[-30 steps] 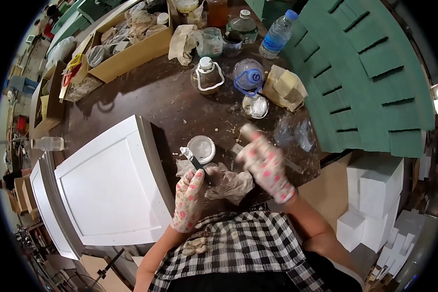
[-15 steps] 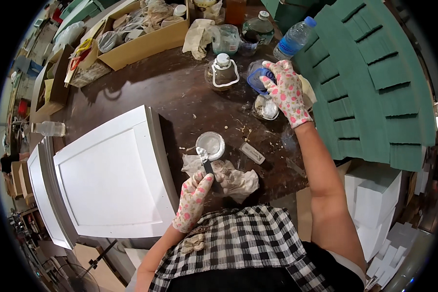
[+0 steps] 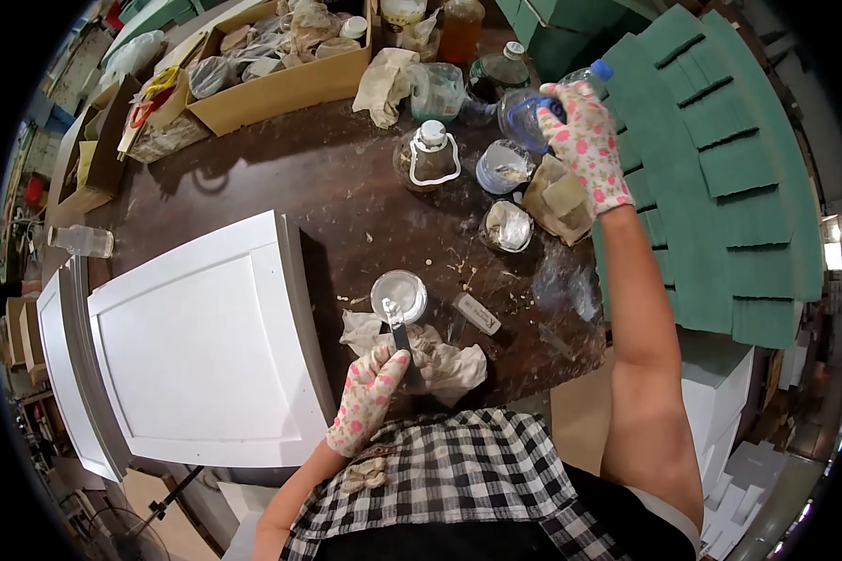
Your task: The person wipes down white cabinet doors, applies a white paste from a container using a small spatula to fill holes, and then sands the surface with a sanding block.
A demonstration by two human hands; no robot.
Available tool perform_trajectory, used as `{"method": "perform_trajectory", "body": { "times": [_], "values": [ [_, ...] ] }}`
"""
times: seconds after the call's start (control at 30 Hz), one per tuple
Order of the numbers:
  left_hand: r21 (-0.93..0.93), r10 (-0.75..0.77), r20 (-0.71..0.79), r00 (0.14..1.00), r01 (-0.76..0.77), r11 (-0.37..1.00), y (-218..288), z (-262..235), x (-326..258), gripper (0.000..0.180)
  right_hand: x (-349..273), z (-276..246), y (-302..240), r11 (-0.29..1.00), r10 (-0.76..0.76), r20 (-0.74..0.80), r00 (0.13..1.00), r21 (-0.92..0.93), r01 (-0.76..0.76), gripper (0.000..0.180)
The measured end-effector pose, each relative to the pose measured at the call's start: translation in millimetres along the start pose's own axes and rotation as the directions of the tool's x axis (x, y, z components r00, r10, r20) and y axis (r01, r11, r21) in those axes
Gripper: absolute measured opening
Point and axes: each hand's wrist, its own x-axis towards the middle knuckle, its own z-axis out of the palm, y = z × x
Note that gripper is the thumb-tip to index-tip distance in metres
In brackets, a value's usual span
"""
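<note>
My left hand (image 3: 367, 397), in a pink-flowered glove, is closed round the dark handle of a putty knife (image 3: 399, 335) whose blade is smeared with white paste. The blade tip lies over a small round tub (image 3: 399, 292) of white paste; whether they touch I cannot tell. Out to the far right, my gloved right hand (image 3: 585, 145) grips a clear plastic bottle piece with a blue handle (image 3: 524, 120), tilted. Just below it stands an uncovered clear tub (image 3: 505, 168) with whitish residue. Beside that are a white-topped cup (image 3: 508, 227) and a stained folded cloth (image 3: 559, 198).
A white panel door (image 3: 206, 341) lies at the left. Crumpled cloth (image 3: 454, 365) and a small labelled block (image 3: 478, 313) are near the front edge. Behind stand a white-handled jar (image 3: 430, 159), several bottles and a cardboard box (image 3: 281, 98). Green slatted sheets (image 3: 702, 178) border the right.
My right hand has lifted the blue-handled plastic piece up and to the right, uncovering the tub beneath. My left hand keeps the putty knife at the paste tub.
</note>
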Motion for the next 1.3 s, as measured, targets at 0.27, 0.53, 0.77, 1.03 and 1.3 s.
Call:
{"method": "perform_trajectory", "body": {
  "times": [0.27, 0.53, 0.77, 1.03, 1.3],
  "values": [
    [0.077, 0.034, -0.004, 0.999, -0.034, 0.996, -5.0, -10.5, 2.0, 0.017, 5.8, 24.7, 11.6, 0.997, 0.055, 0.031, 0.998, -0.061, -0.053, 0.032],
    [-0.053, -0.018, 0.031, 0.999, 0.020, 0.998, -1.6, -2.1, 4.9, 0.020, 25.0, 20.9, 7.2, 0.996, 0.088, -0.024, 0.996, 0.024, -0.087, 0.029],
    [0.043, 0.005, 0.058, 0.998, -0.008, 0.999, -0.4, -3.1, 7.6, 0.022, 42.2, 56.4, 3.4, 0.992, -0.024, -0.185, 0.983, 0.114, 0.046, 0.031],
    [0.074, 0.027, 0.002, 1.000, -0.027, 0.997, -3.1, -8.3, 5.2, 0.021, 24.9, 44.0, -22.6, 0.972, 0.062, -0.217, 0.974, 0.233, -0.010, 0.029],
    [0.050, -0.001, -0.028, 1.000, 0.003, 0.999, 0.5, -0.4, 3.9, 0.016, -2.4, 63.0, -36.8, 0.935, -0.052, 0.013, 0.999, 0.351, 0.044, 0.033]
  ]
}}
